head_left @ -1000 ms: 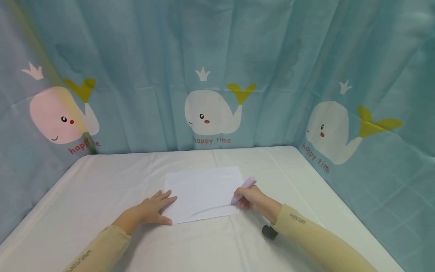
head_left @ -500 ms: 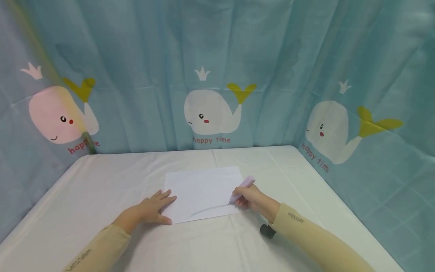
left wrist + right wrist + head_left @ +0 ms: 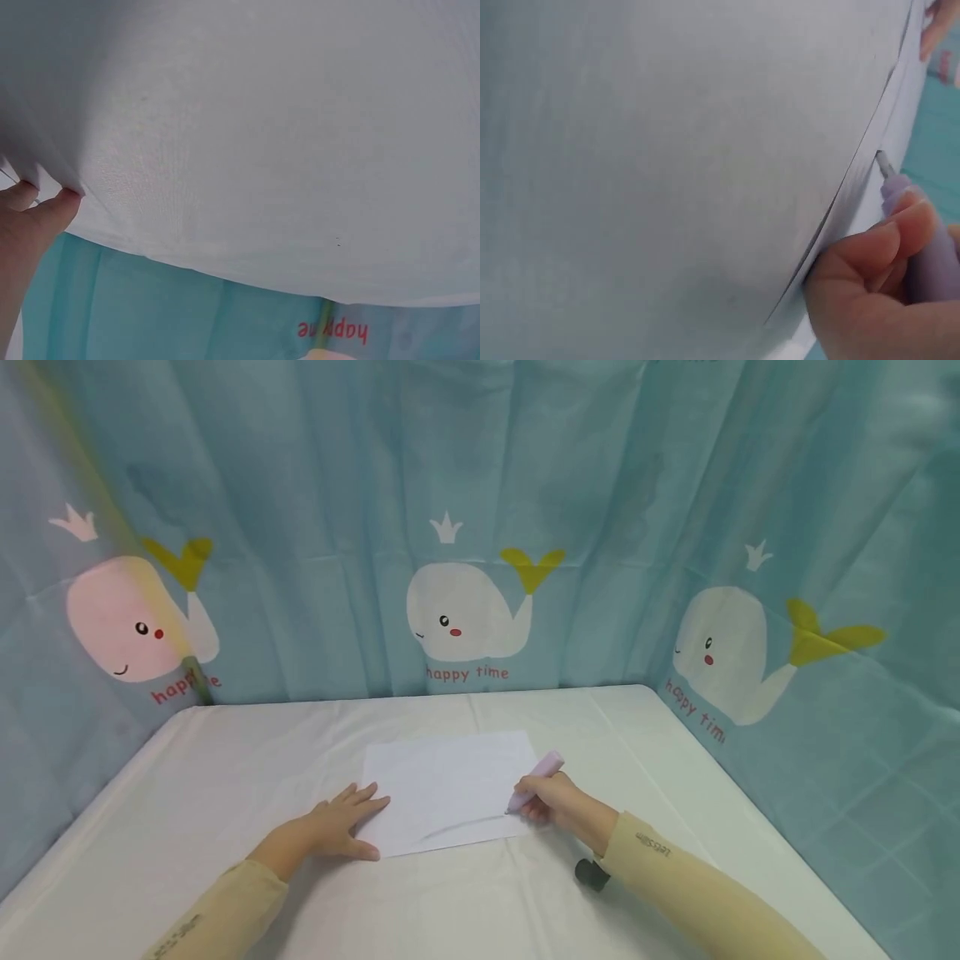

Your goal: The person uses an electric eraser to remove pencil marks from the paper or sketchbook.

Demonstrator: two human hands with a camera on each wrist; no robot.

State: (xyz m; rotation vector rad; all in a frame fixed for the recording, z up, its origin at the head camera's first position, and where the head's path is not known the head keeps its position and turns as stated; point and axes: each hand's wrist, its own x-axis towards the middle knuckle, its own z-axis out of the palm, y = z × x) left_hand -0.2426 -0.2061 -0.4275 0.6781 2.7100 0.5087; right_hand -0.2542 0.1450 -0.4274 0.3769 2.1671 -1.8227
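Note:
A white sheet of paper (image 3: 442,785) lies on the white-covered table. The left hand (image 3: 337,827) rests with spread fingers on the sheet's left edge; in the left wrist view only part of that hand (image 3: 37,217) shows. Between its thumb and fingers the right hand (image 3: 551,797) grips a light purple pen (image 3: 547,765), its tip at the sheet's lower right. A faint line runs leftward from the tip. In the right wrist view the pen (image 3: 934,262) has its grey tip down by the paper, and the curled right hand (image 3: 877,292) pinches it.
A small black object (image 3: 592,874) lies on the table (image 3: 420,910) just below the right wrist, partly behind the sleeve. Behind the table and at both sides hangs a blue curtain (image 3: 300,527) printed with whales.
The right hand and pen have shifted very slightly to the left since a second ago. The left hand stays in place on the paper.

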